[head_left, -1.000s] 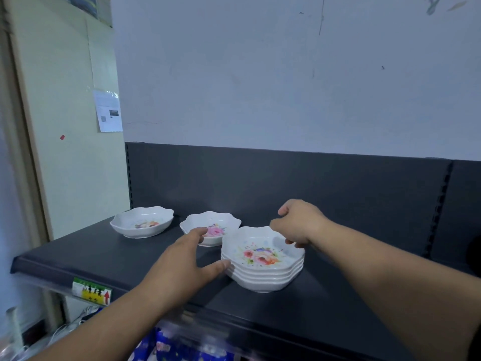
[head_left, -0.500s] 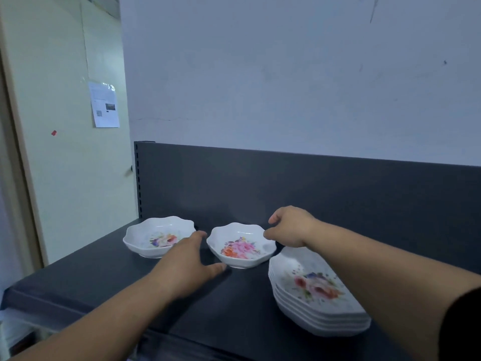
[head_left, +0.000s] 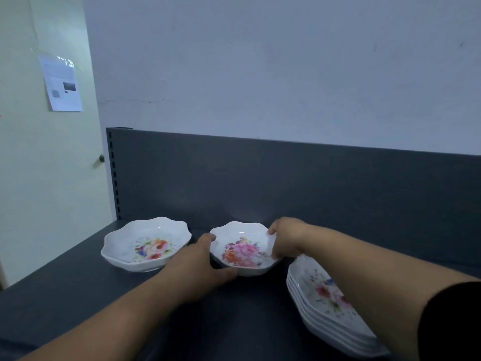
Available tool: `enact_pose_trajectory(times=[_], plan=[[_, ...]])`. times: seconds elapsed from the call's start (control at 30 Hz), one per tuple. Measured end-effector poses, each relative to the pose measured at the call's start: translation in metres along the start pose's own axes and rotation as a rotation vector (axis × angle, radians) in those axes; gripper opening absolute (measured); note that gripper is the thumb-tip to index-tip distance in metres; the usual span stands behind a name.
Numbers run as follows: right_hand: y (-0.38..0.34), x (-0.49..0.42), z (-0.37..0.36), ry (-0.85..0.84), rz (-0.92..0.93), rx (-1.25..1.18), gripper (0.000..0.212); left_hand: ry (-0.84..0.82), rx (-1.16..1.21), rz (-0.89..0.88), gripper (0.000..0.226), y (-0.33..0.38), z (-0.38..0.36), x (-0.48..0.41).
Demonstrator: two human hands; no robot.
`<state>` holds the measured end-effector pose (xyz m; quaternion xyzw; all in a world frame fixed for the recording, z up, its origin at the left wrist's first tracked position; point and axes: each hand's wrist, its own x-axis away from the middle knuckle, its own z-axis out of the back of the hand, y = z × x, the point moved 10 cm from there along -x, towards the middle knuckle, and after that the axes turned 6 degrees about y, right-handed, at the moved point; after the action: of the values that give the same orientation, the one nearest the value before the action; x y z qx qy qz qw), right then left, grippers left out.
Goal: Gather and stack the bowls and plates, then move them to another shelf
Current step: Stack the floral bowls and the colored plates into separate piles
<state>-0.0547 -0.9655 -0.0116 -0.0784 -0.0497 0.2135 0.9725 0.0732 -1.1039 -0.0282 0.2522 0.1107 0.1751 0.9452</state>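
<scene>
On the dark grey metal shelf (head_left: 78,295), between two other pieces of crockery, a small white scalloped bowl with a pink flower print (head_left: 243,250) is held from both sides. Its left side is spanned by the left hand (head_left: 200,267) – thumb at the near edge, a finger at the far rim – so that grip is clamped on the bowl. The right rim is pinched by the right hand (head_left: 285,237), its grip likewise closed on the bowl. Whether the bowl is lifted off the shelf cannot be told. Just beside it on the left a wider white scalloped bowl with a mixed flower print (head_left: 145,243) is seen, untouched. To the right, under the right forearm, a stack of white flowered dishes (head_left: 322,303) is set near the shelf's front – apart from the held bowl
</scene>
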Motion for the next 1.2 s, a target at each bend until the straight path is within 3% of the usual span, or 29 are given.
enact_pose_trajectory(times=[0.1, 0.37, 0.5, 0.87, 1.2], plan=[[0.002, -0.001, 0.004, 0.053, -0.033, 0.054, 0.044, 0.024, 0.016, -0.021, 0.089, 0.002, 0.004, 0.001], [0.011, 0.02, 0.048, 0.174, -0.001, -0.358, 0.031, 0.264, 0.147, -0.084, 0.092, 0.028, 0.038, 0.02], [0.036, 0.051, 0.074, 0.214, 0.015, -0.366, 0.034, 0.356, 0.22, -0.151, 0.092, 0.063, 0.045, 0.042], [0.15, 0.135, 0.092, 0.177, -0.06, -0.485, 0.036, 0.262, 0.23, -0.202, 0.091, 0.163, -0.01, 0.107], [0.155, 0.159, 0.069, 0.143, 0.025, -0.544, 0.056, 0.282, 0.129, -0.114, 0.092, 0.166, -0.034, 0.142]])
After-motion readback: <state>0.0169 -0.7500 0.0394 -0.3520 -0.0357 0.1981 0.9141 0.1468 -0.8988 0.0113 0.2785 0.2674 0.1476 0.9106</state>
